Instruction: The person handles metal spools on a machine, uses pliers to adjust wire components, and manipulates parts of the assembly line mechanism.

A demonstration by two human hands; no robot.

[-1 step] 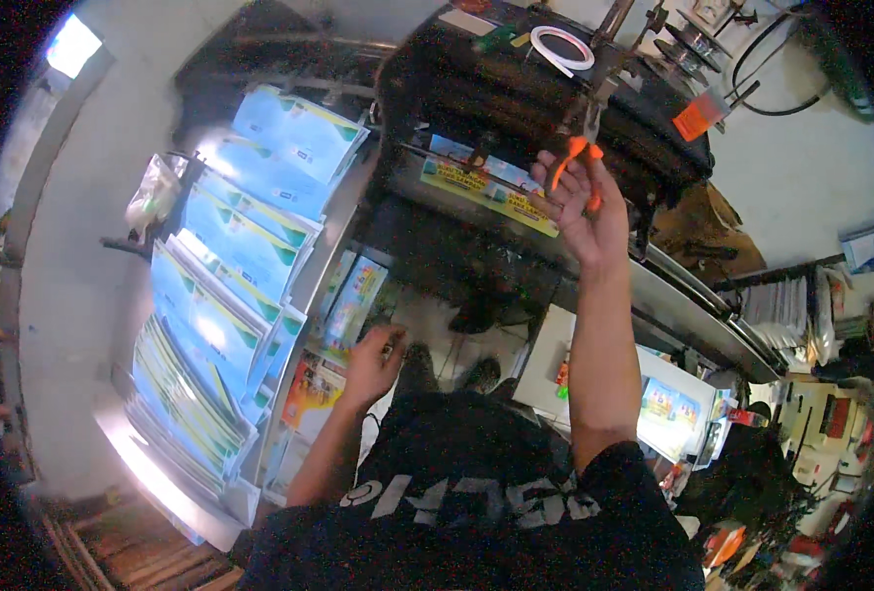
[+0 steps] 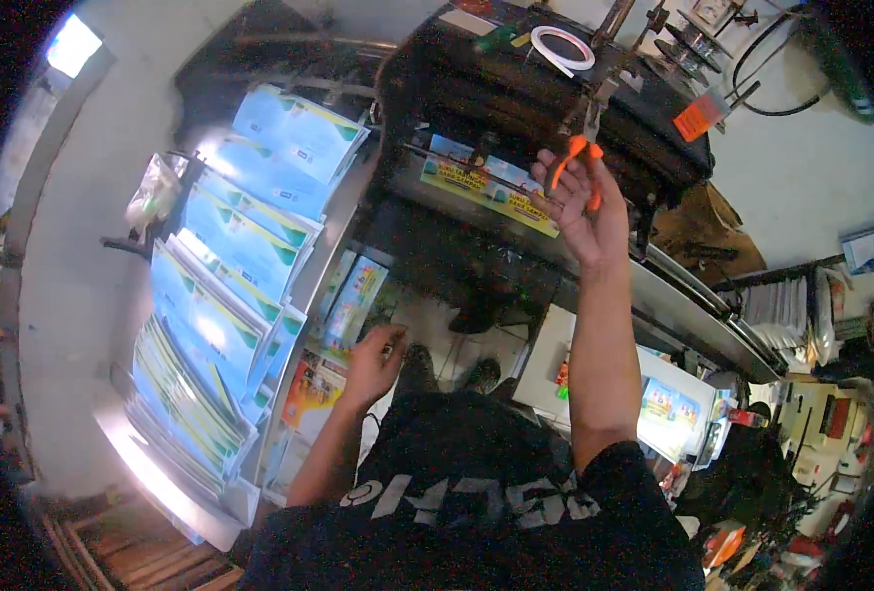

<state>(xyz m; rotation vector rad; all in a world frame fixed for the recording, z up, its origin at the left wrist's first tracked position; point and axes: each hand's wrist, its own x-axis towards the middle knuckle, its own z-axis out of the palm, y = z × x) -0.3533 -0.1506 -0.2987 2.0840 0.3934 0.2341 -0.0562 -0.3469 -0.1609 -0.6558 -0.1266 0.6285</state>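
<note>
My right hand (image 2: 591, 227) is raised at the upper middle, palm turned up. It grips pliers (image 2: 578, 148) with orange handles, the metal jaws pointing away from me toward a dark machine (image 2: 525, 94). Directly in front of the jaws is a metal rod mechanism (image 2: 604, 89) on that machine. A printed sheet (image 2: 491, 187) in blue and yellow lies just left of this hand. Lower, at the middle, my left hand (image 2: 370, 364) hangs with loosely bent fingers and holds nothing that I can see. Beside it are colourful printed sheets (image 2: 355, 300).
Stacks of light-blue booklets (image 2: 225, 266) fill a sloping rack on the left. A white coil (image 2: 562, 49) lies on top of the machine, with an orange-labelled container (image 2: 701, 116) to its right. Paper stacks (image 2: 776, 313) stand at the right. A white table (image 2: 545, 364) sits beneath my right forearm.
</note>
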